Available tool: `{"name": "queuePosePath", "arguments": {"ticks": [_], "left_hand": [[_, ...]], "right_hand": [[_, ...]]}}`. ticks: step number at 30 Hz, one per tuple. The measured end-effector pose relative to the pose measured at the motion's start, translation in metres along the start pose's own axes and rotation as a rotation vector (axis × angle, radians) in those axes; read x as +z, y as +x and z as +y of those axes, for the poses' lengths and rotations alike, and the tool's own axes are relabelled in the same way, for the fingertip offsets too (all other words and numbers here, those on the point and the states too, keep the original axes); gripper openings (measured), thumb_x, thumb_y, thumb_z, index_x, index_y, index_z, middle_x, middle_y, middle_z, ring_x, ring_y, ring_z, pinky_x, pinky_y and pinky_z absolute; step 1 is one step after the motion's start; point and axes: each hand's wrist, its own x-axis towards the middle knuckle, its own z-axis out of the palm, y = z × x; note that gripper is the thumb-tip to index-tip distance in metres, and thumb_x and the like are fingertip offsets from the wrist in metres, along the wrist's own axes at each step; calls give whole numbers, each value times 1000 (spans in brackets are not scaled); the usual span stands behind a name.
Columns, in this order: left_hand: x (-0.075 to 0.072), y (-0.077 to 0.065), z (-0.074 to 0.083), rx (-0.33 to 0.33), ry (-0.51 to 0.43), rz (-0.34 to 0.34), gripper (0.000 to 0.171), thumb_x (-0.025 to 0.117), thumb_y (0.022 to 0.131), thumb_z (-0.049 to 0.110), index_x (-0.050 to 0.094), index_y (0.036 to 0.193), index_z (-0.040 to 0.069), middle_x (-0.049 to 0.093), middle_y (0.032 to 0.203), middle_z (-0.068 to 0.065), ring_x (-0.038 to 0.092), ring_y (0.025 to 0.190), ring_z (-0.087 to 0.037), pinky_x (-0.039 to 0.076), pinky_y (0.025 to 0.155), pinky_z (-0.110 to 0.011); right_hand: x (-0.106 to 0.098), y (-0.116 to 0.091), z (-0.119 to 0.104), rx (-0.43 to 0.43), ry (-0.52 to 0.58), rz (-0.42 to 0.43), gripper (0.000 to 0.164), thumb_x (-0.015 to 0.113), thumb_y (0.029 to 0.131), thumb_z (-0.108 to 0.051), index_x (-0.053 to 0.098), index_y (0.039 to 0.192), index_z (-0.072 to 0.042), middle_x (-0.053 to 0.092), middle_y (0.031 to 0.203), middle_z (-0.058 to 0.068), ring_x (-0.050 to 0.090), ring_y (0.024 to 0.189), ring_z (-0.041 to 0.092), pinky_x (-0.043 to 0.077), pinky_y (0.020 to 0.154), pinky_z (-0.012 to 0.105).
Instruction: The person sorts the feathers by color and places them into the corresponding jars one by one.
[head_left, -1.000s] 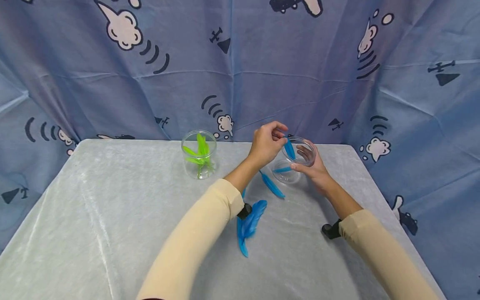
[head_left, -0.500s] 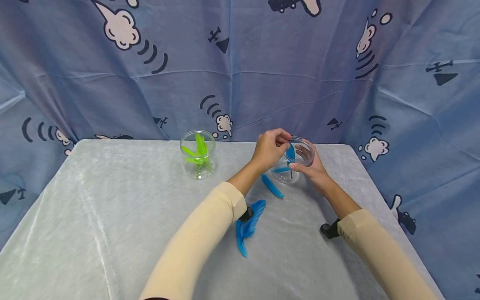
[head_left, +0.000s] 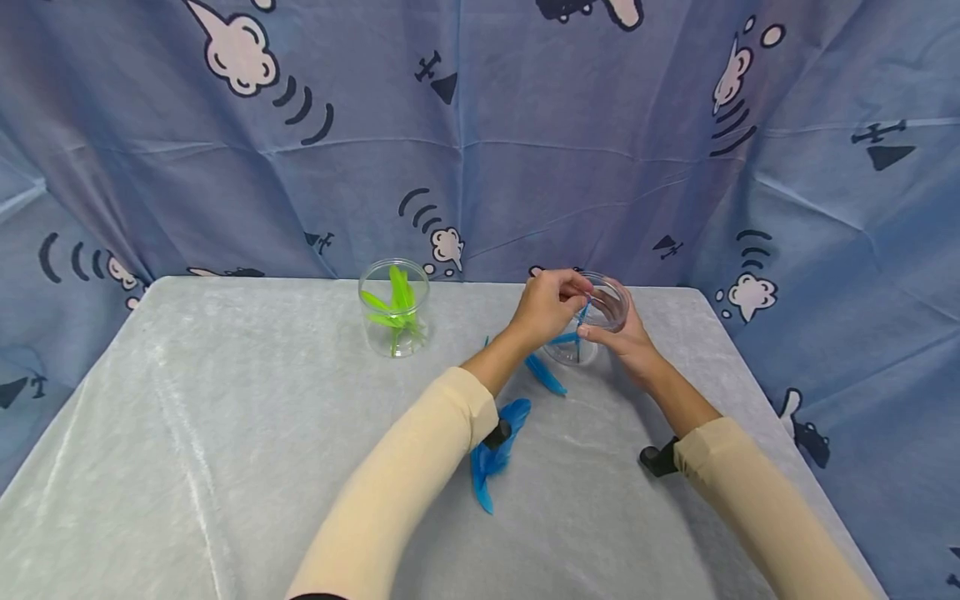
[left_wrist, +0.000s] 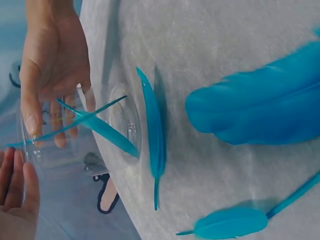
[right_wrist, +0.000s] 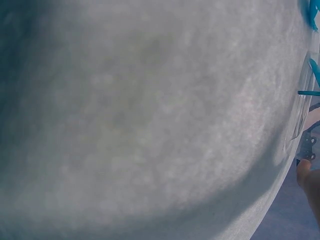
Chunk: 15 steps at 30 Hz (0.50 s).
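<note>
My left hand (head_left: 551, 307) is over the mouth of a clear jar (head_left: 572, 354), its fingertips pinching the upper end of a blue feather (left_wrist: 65, 129). That feather slants down inside the jar. My right hand (head_left: 628, 335) grips the jar around its right side near the rim, thumb in front. A second blue feather (left_wrist: 111, 135) lies inside, crossing the first. Beside the jar's base, another blue feather (head_left: 546, 375) rests on the table. Nearer, under my left wrist, lie more blue feathers (head_left: 487, 479), one broad (left_wrist: 260, 100) and one small (left_wrist: 232, 223).
A second clear jar (head_left: 396, 343) with bright green feathers (head_left: 401, 292) stands to the left, near the back edge. Grey-white cloth (head_left: 262, 433) covers the table. A blue printed curtain (head_left: 540, 192) hangs behind. Cloth fills most of the right wrist view.
My left hand has come down and slightly right to the jar's mouth, lowering the pinched feather inside. My right hand and the jar have stayed nearly still.
</note>
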Motion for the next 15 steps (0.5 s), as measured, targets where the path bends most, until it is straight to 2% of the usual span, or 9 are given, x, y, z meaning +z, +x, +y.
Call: {"name": "queuePosePath", "arguments": {"ticks": [4, 9, 15], "left_hand": [[-3, -2, -1, 8, -16, -15, 19, 62, 98, 6, 70, 115, 2, 72, 108, -9, 67, 95, -14, 51, 78, -17], [-14, -7, -5, 26, -32, 1, 18, 66, 96, 7, 70, 114, 5, 73, 105, -9, 67, 91, -14, 52, 78, -19], [-34, -13, -21, 4, -29, -1, 20, 68, 94, 5, 69, 114, 2, 72, 106, -11, 68, 91, -16, 54, 79, -23]], "right_hand": [[-1, 0, 1, -3, 3, -4, 90, 64, 95, -3, 2, 158, -22, 15, 163, 11, 13, 150, 28, 32, 113, 43], [-1, 1, 2, -17, 6, -1, 91, 64, 95, -2, 1, 158, -22, 15, 163, 14, 12, 150, 30, 36, 107, 34], [1, 2, 2, -27, 15, 13, 92, 66, 93, 0, 4, 158, -20, 16, 162, 18, 14, 149, 32, 39, 101, 25]]}}
